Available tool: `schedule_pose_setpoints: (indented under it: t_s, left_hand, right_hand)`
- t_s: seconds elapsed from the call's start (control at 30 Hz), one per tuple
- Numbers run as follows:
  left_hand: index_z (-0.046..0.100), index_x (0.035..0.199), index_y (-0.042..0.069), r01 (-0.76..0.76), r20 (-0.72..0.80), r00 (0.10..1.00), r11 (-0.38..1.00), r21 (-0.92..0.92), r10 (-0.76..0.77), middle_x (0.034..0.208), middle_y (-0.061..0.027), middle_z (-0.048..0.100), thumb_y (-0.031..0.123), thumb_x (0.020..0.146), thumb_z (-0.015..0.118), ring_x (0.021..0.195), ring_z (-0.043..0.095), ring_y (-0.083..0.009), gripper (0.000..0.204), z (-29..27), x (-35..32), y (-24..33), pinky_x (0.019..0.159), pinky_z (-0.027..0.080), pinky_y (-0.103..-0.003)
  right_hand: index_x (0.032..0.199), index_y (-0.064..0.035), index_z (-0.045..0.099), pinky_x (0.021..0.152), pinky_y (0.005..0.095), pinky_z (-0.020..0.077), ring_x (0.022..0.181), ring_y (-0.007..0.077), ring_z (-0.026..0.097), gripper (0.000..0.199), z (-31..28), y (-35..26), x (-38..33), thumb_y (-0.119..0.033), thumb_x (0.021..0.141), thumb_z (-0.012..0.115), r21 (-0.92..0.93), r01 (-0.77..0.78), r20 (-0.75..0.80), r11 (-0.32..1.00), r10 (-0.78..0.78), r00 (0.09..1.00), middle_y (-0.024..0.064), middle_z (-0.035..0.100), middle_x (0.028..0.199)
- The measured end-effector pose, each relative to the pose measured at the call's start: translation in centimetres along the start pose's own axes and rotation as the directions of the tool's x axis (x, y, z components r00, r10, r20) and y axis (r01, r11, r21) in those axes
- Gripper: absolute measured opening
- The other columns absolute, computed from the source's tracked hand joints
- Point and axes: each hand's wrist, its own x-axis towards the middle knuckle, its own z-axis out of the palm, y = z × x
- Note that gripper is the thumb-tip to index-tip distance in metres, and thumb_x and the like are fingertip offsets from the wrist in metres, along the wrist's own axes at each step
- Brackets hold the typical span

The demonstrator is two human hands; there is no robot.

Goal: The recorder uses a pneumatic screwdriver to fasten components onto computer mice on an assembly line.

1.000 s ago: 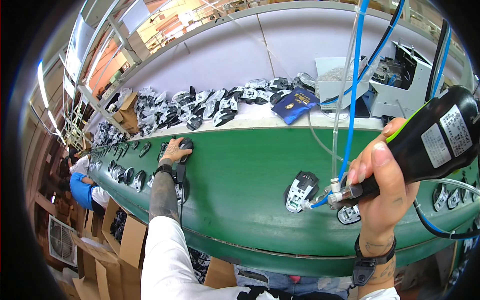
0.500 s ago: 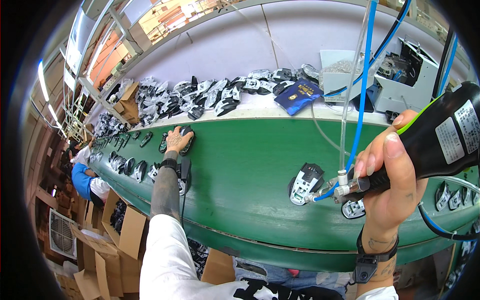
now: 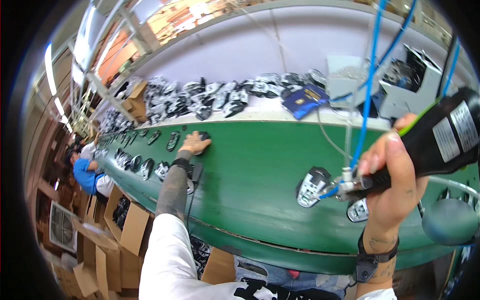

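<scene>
My left hand point(image 3: 195, 143) reaches to the far side of the green belt, its fingers bent over a dark computer mouse shell point(image 3: 204, 135) that it mostly hides. In my right hand point(image 3: 392, 175) is a black power screwdriver point(image 3: 435, 140) with a green stripe, raised over the belt. Clear and blue hoses meet at a metal fitting point(image 3: 350, 186) by its tip end. Beyond that fitting lies an opened mouse shell point(image 3: 312, 187), white inside with black edges. A second opened shell point(image 3: 357, 211) sits nearer me, just left of my right wrist.
Along the back ledge, mouse shells point(image 3: 225, 95) are heaped beside a blue packet point(image 3: 305, 101) and a white box point(image 3: 345, 80). More shells line the belt point(image 3: 250, 170) at left. Cardboard boxes point(image 3: 127, 225) stand on the floor, and a person in blue point(image 3: 85, 175) sits beyond.
My left hand has slid slightly right and now covers more of the dark mouse shell. The right hand keeps its hold on the screwdriver. The whole view has shifted a little.
</scene>
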Motion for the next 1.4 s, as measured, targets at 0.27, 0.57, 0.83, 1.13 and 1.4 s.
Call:
schedule_pose_setpoints:
  t_s: [0.27, 0.57, 0.83, 1.13, 1.4]
  left_hand:
    - [0.038, 0.135, 0.007, -0.172, 0.017, 0.803, 0.259, -0.950, 0.596, 0.118, -0.0134, 0.055, 0.041, 0.083, 0.056, 0.098, 0.058, -0.0237, 0.065, 1.3, -11.7, 14.3, 0.083, 0.048, -0.036]
    - [0.052, 0.117, 0.010, 0.644, -0.043, 0.673, -0.614, -0.455, 0.738, 0.101, -0.0101, 0.057, 0.056, 0.087, 0.042, 0.094, 0.059, -0.0255, 0.056, 1.5, -24.0, 22.6, 0.078, 0.053, -0.043]
    - [0.042, 0.121, 0.013, 0.598, -0.026, 0.676, -0.568, -0.565, 0.736, 0.107, -0.0096, 0.052, 0.038, 0.087, 0.053, 0.089, 0.059, -0.0235, 0.043, 5.7, -25.6, 23.9, 0.067, 0.056, -0.039]
    - [0.033, 0.136, 0.019, 0.577, -0.034, 0.588, -0.448, -0.683, 0.808, 0.129, -0.0152, 0.045, 0.042, 0.090, 0.041, 0.102, 0.056, -0.0342, 0.052, 6.0, -27.2, 25.4, 0.074, 0.055, -0.049]
    - [0.033, 0.136, 0.017, 0.610, 0.015, 0.536, -0.374, -0.699, 0.844, 0.123, -0.0159, 0.049, 0.045, 0.088, 0.043, 0.105, 0.055, -0.0374, 0.057, 7.0, -28.6, 24.9, 0.074, 0.055, -0.051]
  right_hand:
    - [0.116, 0.0034, 0.039, 0.058, 0.0216, 0.0373, 0.061, 0.0097, 0.041, 0.028, -4.4, 1.4, 0.9, -0.012, 0.093, 0.042, 0.132, 0.083, -0.003, 0.988, -0.083, 0.997, 0.0032, 0.041, 0.069]
    - [0.120, 0.0067, 0.042, 0.068, 0.0251, 0.0339, 0.069, 0.0114, 0.039, 0.035, -7.4, 2.0, 2.1, -0.017, 0.094, 0.042, 0.048, 0.082, -0.068, 0.995, -0.079, 0.995, 0.0032, 0.039, 0.075]
    - [0.119, 0.0046, 0.045, 0.068, 0.0263, 0.0357, 0.068, 0.0119, 0.039, 0.036, -7.6, 1.1, 1.3, -0.021, 0.094, 0.039, 0.365, 0.095, 0.136, 0.926, -0.154, 0.979, 0.0027, 0.039, 0.074]
    - [0.099, -0.0045, 0.052, 0.054, 0.0268, 0.0404, 0.057, 0.0137, 0.043, 0.025, -5.0, 1.3, 0.8, -0.027, 0.090, 0.045, 0.340, 0.242, -0.032, 0.909, -0.246, 0.969, 0.0021, 0.042, 0.063]
    - [0.099, -0.0039, 0.053, 0.056, 0.0271, 0.0387, 0.056, 0.0152, 0.046, 0.027, -5.8, 1.5, 0.5, -0.027, 0.090, 0.043, 0.329, 0.259, 0.043, 0.908, -0.289, 0.956, 0.0032, 0.047, 0.064]
